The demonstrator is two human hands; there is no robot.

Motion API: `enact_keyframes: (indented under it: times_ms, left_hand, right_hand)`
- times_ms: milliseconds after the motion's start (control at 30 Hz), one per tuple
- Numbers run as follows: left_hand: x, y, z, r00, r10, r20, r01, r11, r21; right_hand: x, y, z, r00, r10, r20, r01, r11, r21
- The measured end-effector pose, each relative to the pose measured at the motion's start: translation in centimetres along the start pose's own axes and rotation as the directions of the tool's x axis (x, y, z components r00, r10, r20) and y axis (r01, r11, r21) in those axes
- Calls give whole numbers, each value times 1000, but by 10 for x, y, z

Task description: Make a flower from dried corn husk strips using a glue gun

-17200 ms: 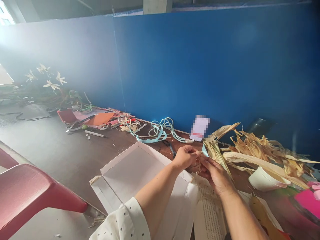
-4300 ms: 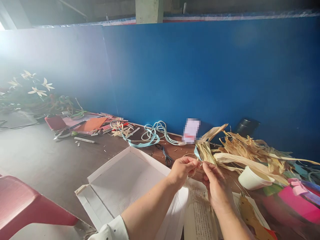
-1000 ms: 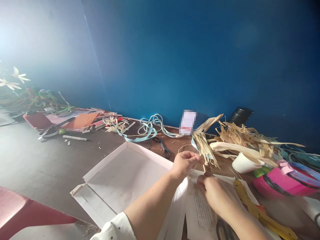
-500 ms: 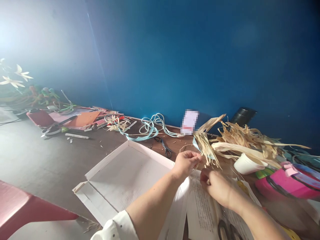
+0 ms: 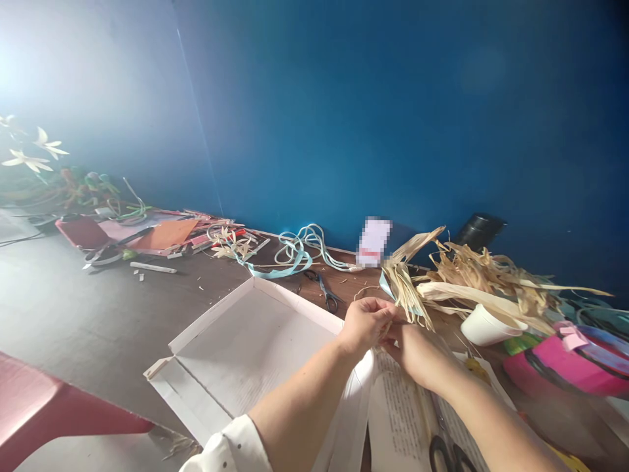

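My left hand (image 5: pixel 364 322) is pinched shut on the base of a small bundle of dried husk strips (image 5: pixel 405 288) that fans up and to the right, with a bit of light blue ribbon in it. My right hand (image 5: pixel 417 352) is closed just below and right of the left one, touching the bundle's lower end; what its fingers hold is hidden. Both hands hover over a printed paper sheet (image 5: pixel 399 419) at the table's near edge.
An open white cardboard box (image 5: pixel 246 347) lies left of the hands. Small scissors (image 5: pixel 326 295), blue ribbon loops (image 5: pixel 299 249), a pile of dried husks (image 5: pixel 491 278), a white cup (image 5: pixel 484 326) and a pink container (image 5: pixel 565 367) surround them. A red chair (image 5: pixel 49 413) stands at lower left.
My right hand dropped to the paper, then rose back up to the left hand and the bundle's base. The left hand stayed in place. The view shifted slightly.
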State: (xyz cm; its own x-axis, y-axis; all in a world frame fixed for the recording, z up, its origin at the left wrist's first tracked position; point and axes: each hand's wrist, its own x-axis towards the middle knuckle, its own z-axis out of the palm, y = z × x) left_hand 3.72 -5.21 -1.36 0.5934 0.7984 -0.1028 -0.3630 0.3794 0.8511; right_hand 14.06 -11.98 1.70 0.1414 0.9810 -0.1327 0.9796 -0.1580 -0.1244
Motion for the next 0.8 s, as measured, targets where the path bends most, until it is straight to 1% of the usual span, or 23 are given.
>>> enact_keyframes:
  times_ms: [100, 233, 333, 467, 567, 633, 800]
  left_hand:
    - [-1, 2, 1, 1000, -15, -24, 16, 1000, 11]
    - [-1, 3, 0, 999, -19, -27, 19, 1000, 8]
    - [0, 3, 0, 1000, 27, -17, -27, 999, -18]
    - [1, 3, -1, 997, 73, -40, -74, 997, -30]
    - [1, 2, -1, 995, 83, -54, -86, 996, -40]
    - [1, 1, -1, 995, 88, -55, -91, 995, -48]
    - [2, -2, -4, 991, 122, -50, -125, 991, -46]
  right_hand:
    - [7, 3, 6, 996, -60, 62, 59, 998, 17]
    - [12, 10, 13, 993, -68, 94, 63, 996, 60]
    - [10, 16, 13, 995, -61, 73, 51, 990, 135]
    - [4, 23, 5, 1000, 4, 9, -6, 952, 307]
    - [-2, 24, -3, 997, 55, -45, -29, 891, 454]
    - [-6, 24, -4, 994, 82, -70, -30, 834, 551]
    - [-9, 32, 5, 983, 167, -74, -51, 640, 767]
